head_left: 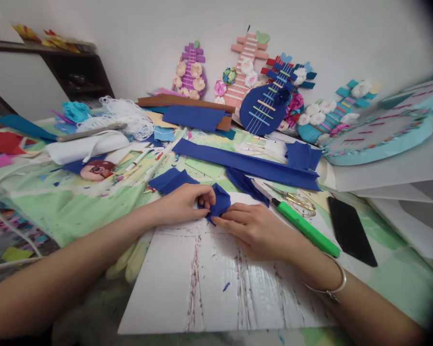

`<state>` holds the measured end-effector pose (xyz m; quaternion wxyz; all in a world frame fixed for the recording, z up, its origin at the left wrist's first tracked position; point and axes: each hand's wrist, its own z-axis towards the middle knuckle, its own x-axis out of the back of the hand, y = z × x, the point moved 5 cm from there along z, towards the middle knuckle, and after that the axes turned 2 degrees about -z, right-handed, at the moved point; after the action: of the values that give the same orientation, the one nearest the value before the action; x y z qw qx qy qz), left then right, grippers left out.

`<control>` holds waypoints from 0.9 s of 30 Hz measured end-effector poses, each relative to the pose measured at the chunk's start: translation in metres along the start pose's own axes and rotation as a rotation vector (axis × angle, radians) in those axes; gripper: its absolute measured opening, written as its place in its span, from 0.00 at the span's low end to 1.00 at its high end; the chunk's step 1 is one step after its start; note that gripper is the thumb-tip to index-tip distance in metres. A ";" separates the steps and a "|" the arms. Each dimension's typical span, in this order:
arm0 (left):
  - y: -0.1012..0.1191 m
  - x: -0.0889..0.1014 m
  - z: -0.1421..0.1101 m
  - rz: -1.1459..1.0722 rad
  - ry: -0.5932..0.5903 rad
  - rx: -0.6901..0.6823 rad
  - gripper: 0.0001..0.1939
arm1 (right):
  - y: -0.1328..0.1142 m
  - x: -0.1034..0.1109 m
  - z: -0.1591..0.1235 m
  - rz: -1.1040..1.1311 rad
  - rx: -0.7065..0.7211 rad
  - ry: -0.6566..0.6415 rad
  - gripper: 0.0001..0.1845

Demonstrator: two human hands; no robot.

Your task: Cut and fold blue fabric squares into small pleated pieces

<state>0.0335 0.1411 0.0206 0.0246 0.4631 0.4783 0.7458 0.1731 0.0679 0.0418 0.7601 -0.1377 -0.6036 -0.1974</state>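
A small piece of dark blue crepe paper point(221, 198) stands bunched up between my two hands. My left hand point(183, 204) pinches its left side, fingers curled in. From the right, my right hand point(257, 228) grips its lower edge with thumb and fingertips. Both hands rest over a white board point(166, 283) with scored, stained lines. More blue crepe paper point(173, 180) lies just behind my left hand, and another folded piece point(246, 185) is behind my right. A utility knife with a green handle point(308, 228) and gold-handled scissors point(299, 203) lie to the right.
A long blue strip point(245, 164) crosses the table behind my hands. A black phone point(351, 231) lies at right. Decorated lute-shaped crafts point(261, 110) lean on the wall. White yarn point(117, 120), a white roll point(88, 145), pens point(135, 161) and a cable point(3, 187) are at left.
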 end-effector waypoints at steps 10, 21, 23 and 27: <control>-0.002 0.001 0.000 -0.010 -0.011 0.010 0.08 | 0.002 -0.004 0.000 -0.019 -0.030 -0.054 0.16; 0.000 0.001 0.000 -0.029 -0.012 0.022 0.07 | 0.001 -0.007 -0.001 -0.049 -0.015 -0.108 0.17; 0.000 0.001 0.000 -0.021 -0.020 0.023 0.08 | 0.002 -0.006 -0.001 -0.043 -0.016 -0.094 0.18; 0.001 0.000 -0.001 -0.001 -0.027 0.021 0.08 | 0.002 -0.007 -0.002 -0.036 -0.035 -0.094 0.18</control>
<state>0.0333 0.1398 0.0214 0.0265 0.4730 0.4861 0.7343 0.1745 0.0701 0.0344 0.7247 -0.1493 -0.6375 -0.2150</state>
